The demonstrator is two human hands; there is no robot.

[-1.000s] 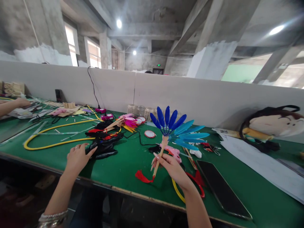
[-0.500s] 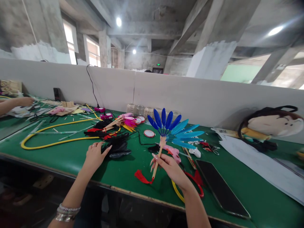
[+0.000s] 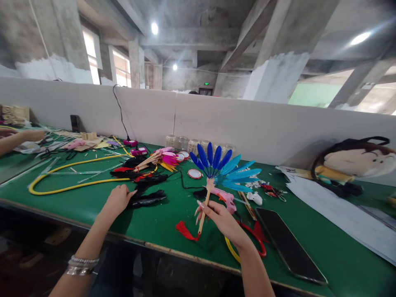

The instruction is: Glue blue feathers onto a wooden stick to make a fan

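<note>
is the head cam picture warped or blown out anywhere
In the head view, the wide lens bows the green workbench and white partition, the windows blow out white, the right ceiling lamp streaks, and the blue feather fan stays sharp.

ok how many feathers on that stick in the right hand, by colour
dark blue feathers: 5
light blue feathers: 5 (they overlap, so this count is less sure)
total: 10, on the wooden stick in the right hand
</note>
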